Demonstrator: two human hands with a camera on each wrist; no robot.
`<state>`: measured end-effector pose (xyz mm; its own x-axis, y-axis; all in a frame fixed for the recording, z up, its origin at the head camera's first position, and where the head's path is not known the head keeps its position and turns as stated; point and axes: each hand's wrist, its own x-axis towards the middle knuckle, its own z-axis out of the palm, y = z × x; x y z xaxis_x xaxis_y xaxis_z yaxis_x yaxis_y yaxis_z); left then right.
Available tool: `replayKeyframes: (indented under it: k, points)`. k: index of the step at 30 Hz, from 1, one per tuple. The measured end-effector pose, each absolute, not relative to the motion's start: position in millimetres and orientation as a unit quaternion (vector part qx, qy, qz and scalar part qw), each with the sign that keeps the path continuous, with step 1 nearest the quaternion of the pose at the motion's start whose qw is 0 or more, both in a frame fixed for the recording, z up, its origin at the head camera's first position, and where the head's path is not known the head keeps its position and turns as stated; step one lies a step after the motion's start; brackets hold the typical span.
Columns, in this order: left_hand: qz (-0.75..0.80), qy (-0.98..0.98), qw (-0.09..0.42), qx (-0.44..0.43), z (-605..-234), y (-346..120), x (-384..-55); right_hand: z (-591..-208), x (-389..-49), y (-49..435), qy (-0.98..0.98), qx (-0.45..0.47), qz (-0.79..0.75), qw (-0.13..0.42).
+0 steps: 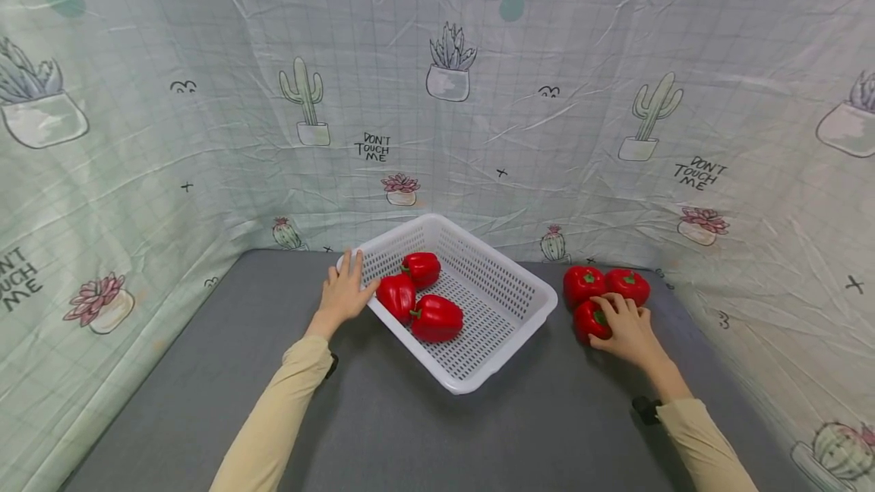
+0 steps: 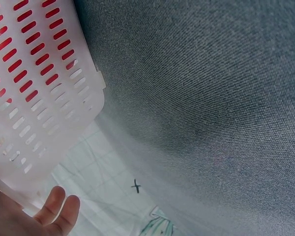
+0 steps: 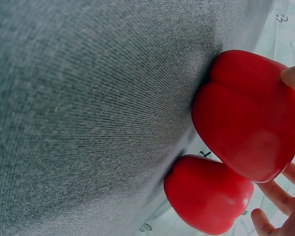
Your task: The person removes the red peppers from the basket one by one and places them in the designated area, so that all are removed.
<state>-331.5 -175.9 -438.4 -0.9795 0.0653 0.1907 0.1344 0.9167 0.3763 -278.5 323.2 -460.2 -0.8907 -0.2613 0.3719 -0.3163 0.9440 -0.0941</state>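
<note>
My left hand (image 1: 345, 293) rests at the left corner of a white perforated plastic basket (image 1: 488, 359), its fingers spread along the rim. In the left wrist view, two fingertips (image 2: 64, 211) stick out past the basket wall (image 2: 37, 64). Three red bell peppers (image 1: 437, 318) lie inside the basket, toward its left side. To the basket's right, my right hand (image 1: 627, 329) holds the nearest of three more red peppers, with thumb and fingers on either side of this bell pepper (image 3: 248, 115). A second bell pepper (image 3: 206, 194) sits just beyond it in the right wrist view.
The dark grey table surface (image 1: 533, 431) extends around the basket. A fabric backdrop (image 1: 410, 112) printed with cacti and potted plants hangs behind the table and along both sides. Two red bell peppers (image 1: 627, 285) stand close together beyond my right hand.
</note>
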Motion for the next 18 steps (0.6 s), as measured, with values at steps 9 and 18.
replayKeyframes:
  k: [9, 18]
  points:
    - [-0.2, -0.976, 0.077, -0.049, -437.3, -175.9, -331.5, -461.8, -278.5, 324.3, -0.966, 0.157, 0.08, 0.191]
    - [-0.199, -0.975, 0.083, -0.048, -436.7, -175.6, -330.8, -462.6, -277.1, 324.8, -0.968, 0.152, 0.087, 0.18]
